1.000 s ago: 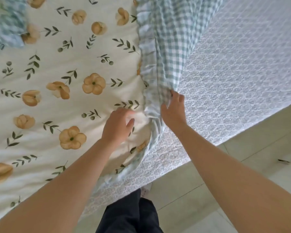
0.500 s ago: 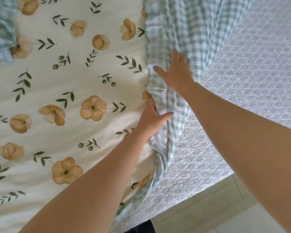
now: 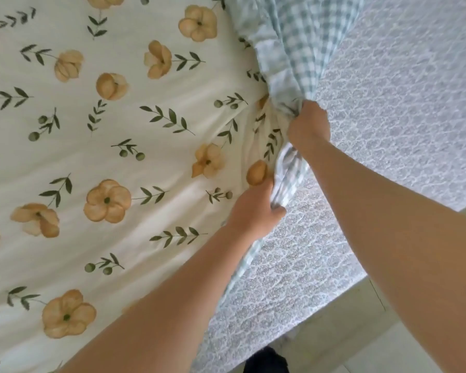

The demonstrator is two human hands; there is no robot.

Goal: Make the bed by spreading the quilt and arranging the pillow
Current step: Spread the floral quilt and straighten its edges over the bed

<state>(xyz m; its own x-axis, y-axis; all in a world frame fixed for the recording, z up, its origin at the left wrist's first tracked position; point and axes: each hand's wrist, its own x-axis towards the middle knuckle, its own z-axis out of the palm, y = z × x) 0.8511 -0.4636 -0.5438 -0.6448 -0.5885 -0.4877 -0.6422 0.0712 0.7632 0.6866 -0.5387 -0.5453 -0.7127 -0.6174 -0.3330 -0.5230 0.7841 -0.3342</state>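
A cream quilt (image 3: pixel 113 162) printed with orange flowers and green sprigs covers the left of the bed. Its underside and frilled border (image 3: pixel 296 47) are pale green gingham, folded over along the quilt's right edge. My left hand (image 3: pixel 256 211) is clenched on the bunched edge low down. A little higher, my right hand (image 3: pixel 308 127) is clenched on the same edge, and the cloth gathers into creases between the two fists. No pillow is in view.
The bare mattress (image 3: pixel 388 125), in white quilted fabric with a grey leaf pattern, lies to the right of the quilt. Pale floor tiles (image 3: pixel 374 343) show beyond the bed's corner at lower right. My dark trouser leg (image 3: pixel 267 360) is at the bottom edge.
Both hands were flat on the quilt's edge, the right one reaching further up. Now both are closed into fists on the bunched edge, and the right hand has come back nearer me.
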